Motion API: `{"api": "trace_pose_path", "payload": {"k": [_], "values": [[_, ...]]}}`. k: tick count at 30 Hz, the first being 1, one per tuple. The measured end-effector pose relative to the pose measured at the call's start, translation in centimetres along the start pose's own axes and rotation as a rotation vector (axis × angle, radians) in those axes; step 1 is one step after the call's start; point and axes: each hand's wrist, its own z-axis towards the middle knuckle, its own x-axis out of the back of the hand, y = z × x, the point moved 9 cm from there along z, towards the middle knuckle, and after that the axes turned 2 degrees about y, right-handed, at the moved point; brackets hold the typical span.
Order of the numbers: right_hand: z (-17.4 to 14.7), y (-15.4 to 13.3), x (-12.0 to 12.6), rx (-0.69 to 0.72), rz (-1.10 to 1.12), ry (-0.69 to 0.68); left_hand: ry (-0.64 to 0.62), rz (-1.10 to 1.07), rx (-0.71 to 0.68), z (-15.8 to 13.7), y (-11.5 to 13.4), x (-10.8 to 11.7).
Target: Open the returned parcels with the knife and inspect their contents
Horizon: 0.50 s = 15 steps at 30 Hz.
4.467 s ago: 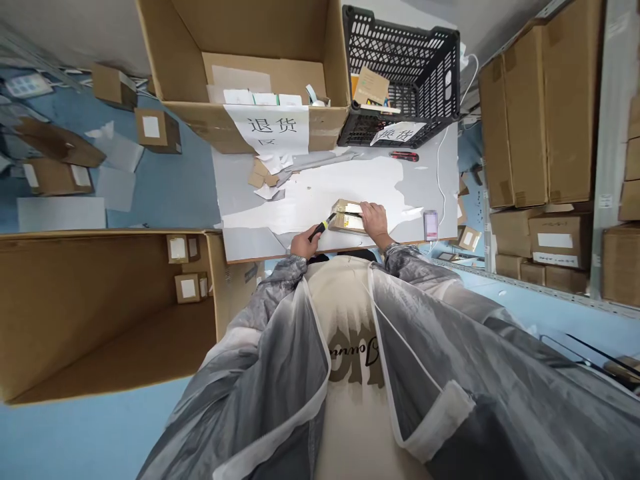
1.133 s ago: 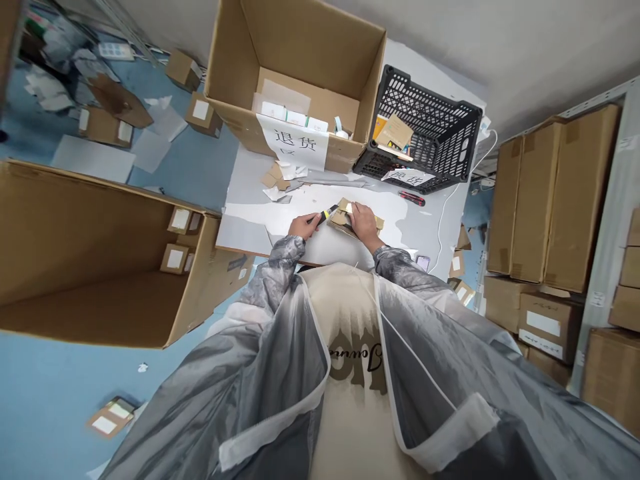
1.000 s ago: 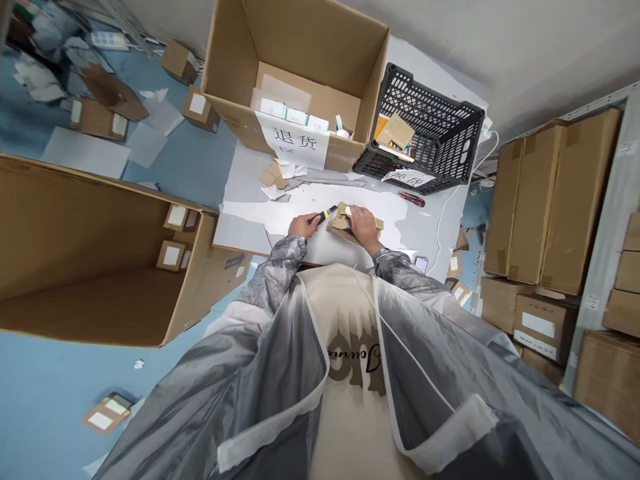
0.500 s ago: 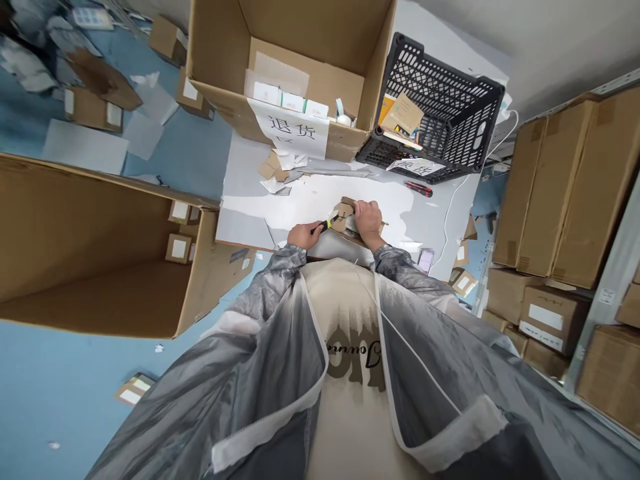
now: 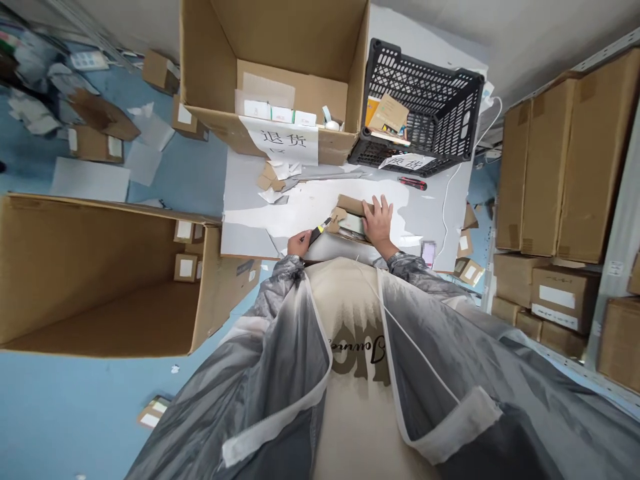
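Near the table's front edge, my left hand (image 5: 299,245) is closed around a box cutter (image 5: 317,233) with a black and yellow body. Its tip points up to the right and reaches the left end of a small cardboard box (image 5: 345,202). The box's flaps are opened out, and a pale item (image 5: 351,224) shows inside it. My right hand (image 5: 380,223) rests over the box's right end with its fingers spread. The palm hides that end, so I cannot tell what the thumb touches inside.
Behind stands a large carton (image 5: 210,123) holding white boxes, beside a black plastic crate (image 5: 450,110). A red and black cutter (image 5: 413,183), torn cardboard (image 5: 270,177) and a phone (image 5: 429,253) lie on the table (image 5: 240,230). Another big carton (image 5: 207,293) stands left; stacked boxes (image 5: 545,173) stand right.
My right hand has loosened from the box's flap and spread its fingers. The box now lies more opened, its pale contents showing more. My left hand has drawn slightly back with the box cutter.
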Motion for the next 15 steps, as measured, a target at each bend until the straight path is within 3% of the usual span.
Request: {"api": "trace_pose_path", "payload": {"k": [8,15], "values": [[-4.1,0.5,-1.6,-0.167,-0.016,0.007,0.187,0.303,0.142,2.6,-3.9,4.1],[-4.8,0.0,-3.4,-0.312,0.108,0.079,0.069,0.449,-0.013,4.7,-3.1,4.7]]}}
